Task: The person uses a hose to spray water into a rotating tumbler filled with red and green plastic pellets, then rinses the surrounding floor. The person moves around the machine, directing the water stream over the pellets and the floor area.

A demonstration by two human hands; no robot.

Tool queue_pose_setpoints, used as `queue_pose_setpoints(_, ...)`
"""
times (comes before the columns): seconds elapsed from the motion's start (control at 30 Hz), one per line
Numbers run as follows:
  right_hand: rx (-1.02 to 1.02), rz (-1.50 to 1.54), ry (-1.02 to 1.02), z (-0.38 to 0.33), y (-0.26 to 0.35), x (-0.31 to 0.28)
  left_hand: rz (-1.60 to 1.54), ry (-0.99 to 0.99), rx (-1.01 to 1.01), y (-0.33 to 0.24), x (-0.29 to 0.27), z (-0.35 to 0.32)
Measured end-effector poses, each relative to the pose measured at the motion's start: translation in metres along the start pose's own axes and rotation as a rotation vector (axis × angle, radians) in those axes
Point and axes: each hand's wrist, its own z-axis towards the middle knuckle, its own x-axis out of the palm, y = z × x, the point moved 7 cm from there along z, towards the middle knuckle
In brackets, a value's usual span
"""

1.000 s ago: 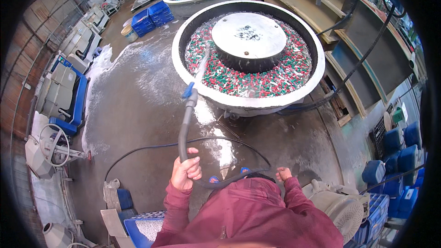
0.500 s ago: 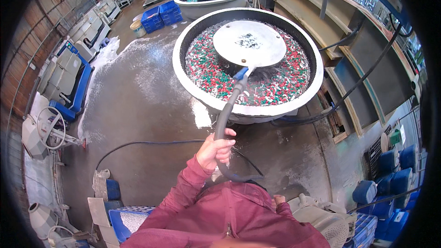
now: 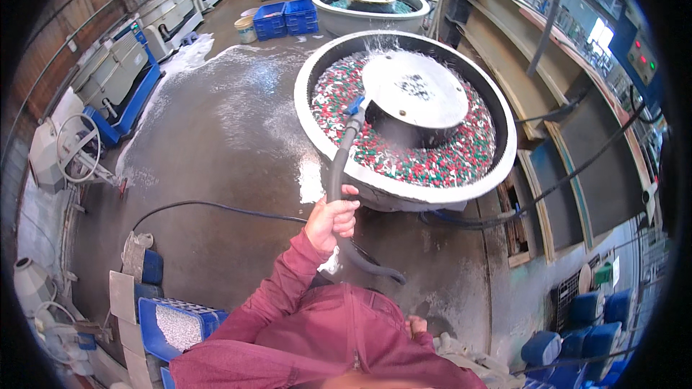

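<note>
My left hand (image 3: 331,220) is wrapped round a thick dark grey hose (image 3: 337,173). A blue valve (image 3: 355,106) sits near the hose's end, which points into a big round tub (image 3: 315,133) with a pale rim. Small red, green and white pieces (image 3: 447,166) fill the ring inside the tub. Water sprays over the white round cover (image 3: 440,97) at its centre and splashes up at the far side. My right hand (image 3: 417,326) hangs low beside my body, only partly in view; its fingers cannot be made out.
Behind stands a second round tub (image 3: 339,20). Blue crates (image 3: 270,23) and a bucket (image 3: 246,29) are left of it. A thin black hose (image 3: 194,202) crosses the wet floor (image 3: 216,151). Tall panels (image 3: 569,194) flank the tub's right; blue drums (image 3: 602,342) stand lower right.
The view has shifted, so the tub sits further right and lower. My left hand still grips the hose, and the spray now splashes up at the cover's far edge.
</note>
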Motion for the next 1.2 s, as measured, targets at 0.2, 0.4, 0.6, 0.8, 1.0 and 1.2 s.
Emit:
queue_pose_setpoints(0.2,0.179,-0.097,-0.009,-0.011,-0.027,-0.023,-0.012,-0.013,-0.009,-0.018,-0.034,0.002)
queue_pose_setpoints(0.4,0.004,-0.146,-0.115,0.003,0.031,0.016,0.017,-0.077,0.025,-0.062,-0.072,0.028)
queue_pose_setpoints(0.6,-0.392,-0.286,-0.121,0.002,0.134,0.119,0.093,-0.152,0.046,-0.101,-0.121,0.057)
queue_pose_setpoints(0.8,-0.197,0.027,-0.002,-0.001,0.137,0.182,0.026,-0.079,-0.216,-0.099,-0.138,0.087)
queue_pose_setpoints(1.0,-0.106,0.008,-0.225,-0.035,0.061,0.179,0.066,0.154,-0.48,-0.084,-0.112,0.112)
queue_pose_setpoints(1.2,-0.042,0.131,-0.313,-0.06,-0.039,0.172,0.135,0.352,-0.669,-0.047,-0.067,0.119)
